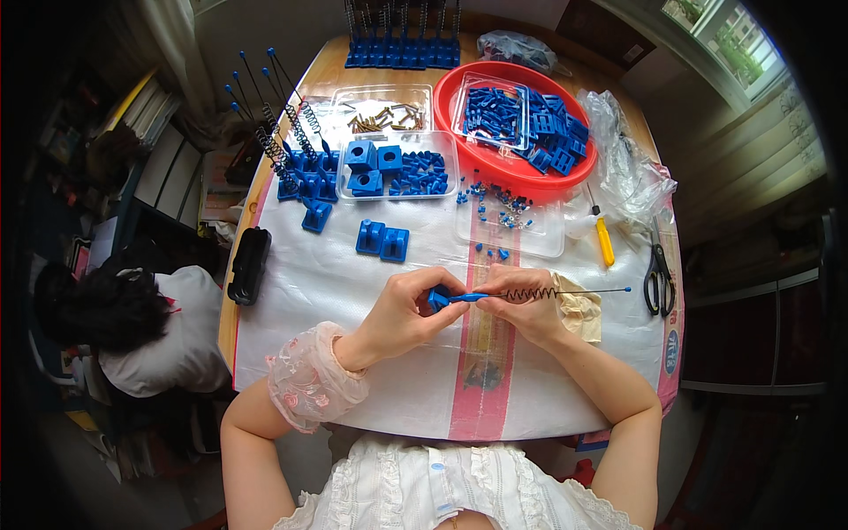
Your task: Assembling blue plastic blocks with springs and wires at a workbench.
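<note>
My left hand [408,311] pinches a small blue plastic block [437,299] just above the white sheet. My right hand [523,305] grips a thin rod [574,291] with a black coil spring on it and a blue bead at its far right tip. The rod's blue left end meets the block between my two hands. Both hands sit close together at the table's middle front.
Two blue blocks [382,239] lie beyond my hands. Finished spring rods [296,150] stand at the far left. Clear trays [397,163], a red bowl [481,155] of blue parts, a yellow screwdriver [604,240], scissors [656,279] and a black case [249,265] surround them. A person sits at left.
</note>
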### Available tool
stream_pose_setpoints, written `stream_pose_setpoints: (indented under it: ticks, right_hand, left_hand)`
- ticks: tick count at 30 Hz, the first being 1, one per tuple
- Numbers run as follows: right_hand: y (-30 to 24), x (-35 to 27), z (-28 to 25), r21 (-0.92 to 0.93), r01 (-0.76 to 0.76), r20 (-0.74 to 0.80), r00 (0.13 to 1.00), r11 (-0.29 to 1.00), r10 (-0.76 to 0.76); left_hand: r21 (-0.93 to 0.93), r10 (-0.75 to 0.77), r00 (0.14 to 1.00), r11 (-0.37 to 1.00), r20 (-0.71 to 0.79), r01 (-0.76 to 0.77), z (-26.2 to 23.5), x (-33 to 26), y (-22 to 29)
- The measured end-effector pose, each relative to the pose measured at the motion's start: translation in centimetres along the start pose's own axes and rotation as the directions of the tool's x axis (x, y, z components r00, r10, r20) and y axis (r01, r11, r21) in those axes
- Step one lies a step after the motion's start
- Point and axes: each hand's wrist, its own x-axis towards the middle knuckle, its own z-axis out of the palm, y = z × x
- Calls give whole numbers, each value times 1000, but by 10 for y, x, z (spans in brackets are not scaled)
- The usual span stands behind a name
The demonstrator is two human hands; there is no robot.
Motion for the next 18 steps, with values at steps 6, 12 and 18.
stream_pose_setpoints:
  ticks: [6, 12, 18]
  right_hand:
    - [3, -1, 1, -38, 69, 2, 998, 997, -69]
    - [3, 0, 2, -55, 84, -3, 996, 995, -84]
    - [2, 0, 1, -71, 85, 11, 996, 994, -85]
  left_hand:
    - [161, 155, 987, 976, -42, -146, 1, 1, 5]
    - [235, 204, 978, 954, -51, -187, 2, 0, 6]
    - [224, 207, 977, 956, -49, -191, 1, 0, 5]
